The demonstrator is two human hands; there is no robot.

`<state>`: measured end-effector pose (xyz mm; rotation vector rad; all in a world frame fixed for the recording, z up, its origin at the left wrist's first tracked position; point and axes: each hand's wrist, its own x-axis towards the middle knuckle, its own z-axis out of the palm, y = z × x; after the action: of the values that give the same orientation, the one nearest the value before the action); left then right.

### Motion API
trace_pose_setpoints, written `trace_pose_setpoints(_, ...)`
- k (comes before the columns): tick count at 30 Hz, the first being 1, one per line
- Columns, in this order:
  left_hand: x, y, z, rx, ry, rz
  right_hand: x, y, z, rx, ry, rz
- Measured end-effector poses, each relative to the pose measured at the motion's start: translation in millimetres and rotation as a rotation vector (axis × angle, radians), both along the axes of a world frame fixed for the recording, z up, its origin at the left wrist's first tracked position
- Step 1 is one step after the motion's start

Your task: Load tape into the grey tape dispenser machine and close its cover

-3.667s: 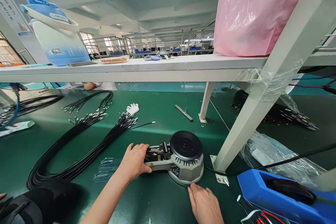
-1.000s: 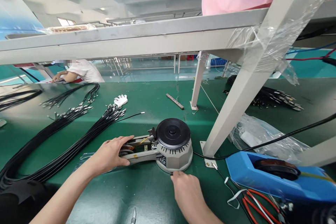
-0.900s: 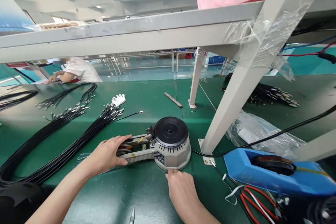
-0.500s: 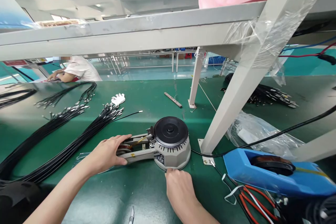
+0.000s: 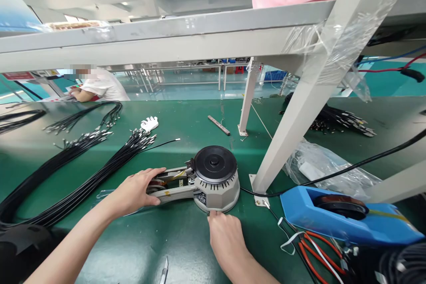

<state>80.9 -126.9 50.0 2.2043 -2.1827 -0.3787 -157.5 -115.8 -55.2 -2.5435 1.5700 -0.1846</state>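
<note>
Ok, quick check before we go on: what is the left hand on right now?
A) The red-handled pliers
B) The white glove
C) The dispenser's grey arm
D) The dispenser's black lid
C. The left hand lies over the grey arm of the round tape dispenser, with the black lid beyond the fingers and not touched.

Left hand (image 5: pixel 133 196) on a tape dispenser (image 5: pixel 215 182), right hand (image 5: pixel 225 242) at its base, black cables (image 5: pixel 98 182) alongside
</note>
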Motion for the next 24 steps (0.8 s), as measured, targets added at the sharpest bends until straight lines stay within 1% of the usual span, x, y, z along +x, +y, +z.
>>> trace_pose_setpoints(2,0.2,0.0,0.4,-0.001,0.001,0.004,-11.7,-1.2,-0.5,-0.023,-0.019,0.010)
trace_pose_setpoints(5,-0.1,0.3,1.4,0.009,-0.007,0.006,-37.1,-5.0,2.4,-0.050,-0.015,-0.026)
trace_pose_setpoints(7,-0.8,0.4,1.7,0.018,-0.021,0.009,-43.9,-6.6,5.7,-0.031,-0.002,-0.046)
trace_pose_setpoints(9,-1.5,0.4,1.7,0.023,-0.032,0.010,-37.1,-6.4,8.2,0.011,0.005,-0.035)
trace_pose_setpoints(12,-1.3,0.3,0.5,0.016,-0.026,0.002,-14.2,-3.3,9.0,0.061,0.013,-0.021)
trace_pose_setpoints(14,0.4,0.1,-1.0,0.009,-0.019,-0.005,-4.1,-0.7,8.3,0.077,0.007,-0.019)
trace_pose_setpoints(17,3.5,-0.3,-3.5,0.001,-0.018,-0.008,-5.7,3.3,7.0,0.080,-0.024,-0.011)
trace_pose_setpoints(20,4.2,-0.6,-4.6,0.005,-0.022,-0.007,-12.1,6.5,6.3,0.037,-0.064,-0.019)
trace_pose_setpoints(24,1.9,-0.7,-3.4,0.006,-0.016,-0.003,-10.1,4.7,6.1,0.001,-0.056,-0.018)
